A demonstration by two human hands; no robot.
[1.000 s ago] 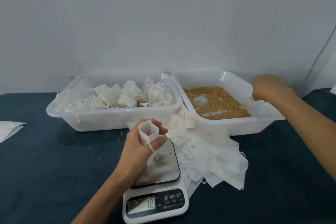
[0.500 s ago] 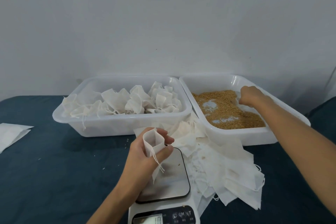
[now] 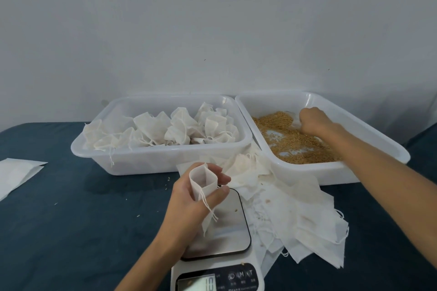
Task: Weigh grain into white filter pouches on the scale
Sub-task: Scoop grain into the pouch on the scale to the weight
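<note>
My left hand [image 3: 189, 205] grips an open white filter pouch [image 3: 203, 184] upright, its mouth held wide and its drawstring dangling, just above the steel platform of the scale [image 3: 233, 227]. The scale's display [image 3: 201, 282] shows 10. My right hand [image 3: 315, 120] is down in the right tray [image 3: 369, 130], fingers curled round what looks like a small clear scoop [image 3: 293, 118] that touches the brown grain [image 3: 293, 142].
The left white tray [image 3: 165, 160] holds several tied filled pouches [image 3: 179, 130]. A heap of flat empty pouches [image 3: 298, 215] lies right of the scale. White paper [image 3: 16, 172] sits at the left edge. Stray grains dot the dark blue tabletop [image 3: 82, 220].
My right hand moved from the tray's right rim leftward and down into the grain. My left hand kept the pouch over the scale. The display went from 12 to 10.
</note>
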